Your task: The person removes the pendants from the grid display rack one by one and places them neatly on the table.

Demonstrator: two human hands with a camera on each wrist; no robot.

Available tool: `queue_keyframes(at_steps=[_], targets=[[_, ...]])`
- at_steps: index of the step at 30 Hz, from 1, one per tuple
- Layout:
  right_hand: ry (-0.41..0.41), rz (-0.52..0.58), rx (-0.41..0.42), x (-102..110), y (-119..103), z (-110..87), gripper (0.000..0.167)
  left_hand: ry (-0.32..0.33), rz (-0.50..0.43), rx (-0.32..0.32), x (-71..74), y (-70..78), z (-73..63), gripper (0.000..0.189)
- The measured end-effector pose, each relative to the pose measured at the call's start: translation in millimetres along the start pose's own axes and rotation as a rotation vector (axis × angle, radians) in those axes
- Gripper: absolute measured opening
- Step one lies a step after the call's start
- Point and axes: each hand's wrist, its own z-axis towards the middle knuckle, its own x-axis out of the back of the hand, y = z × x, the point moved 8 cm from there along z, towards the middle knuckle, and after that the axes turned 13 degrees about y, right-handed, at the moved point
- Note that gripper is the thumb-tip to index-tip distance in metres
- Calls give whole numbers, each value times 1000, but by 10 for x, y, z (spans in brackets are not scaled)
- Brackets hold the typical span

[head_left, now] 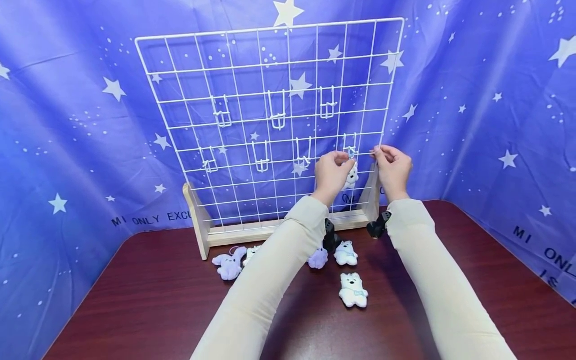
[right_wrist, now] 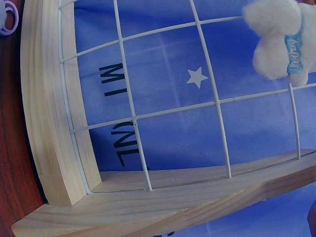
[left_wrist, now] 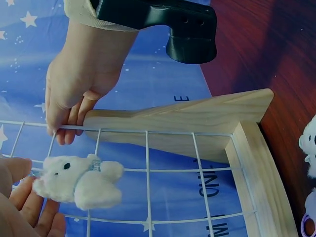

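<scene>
My left hand point(head_left: 332, 175) pinches the top of a small white bear plush keychain point(left_wrist: 79, 182) between thumb and fingers. The bear hangs in front of the white wire grid point(head_left: 270, 28), directly below the lower right hook point(head_left: 350, 149). Its loop is mostly hidden by the fingers. At the grid's right edge, my right hand point(head_left: 395, 167) grips the outer wire with thumb and fingertips. In the right wrist view only the bear's body point(right_wrist: 279, 42), with a light blue strap, shows at the upper right.
Several other white hooks, such as one at upper middle point(head_left: 278, 121), hang on the grid. A wooden stand point(head_left: 243, 234) holds it upright on the dark red table point(head_left: 135, 300). Before it lie white bears point(head_left: 353, 291) and purple plushes point(head_left: 229, 266), partly behind the left sleeve.
</scene>
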Motion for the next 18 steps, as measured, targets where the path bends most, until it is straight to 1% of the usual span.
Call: queue_keyframes(at_steps=[4,12,18], targets=[[-3,2,0,-7,-15,-12,24,5,-25,21,13,-10,-9,12],[-7,18,14,-13,-33,-22,25,11,-80,66,69,8,-32,10],[1,-8,2,4,-5,-8,24,-21,-153,126,71,8,-89,11]])
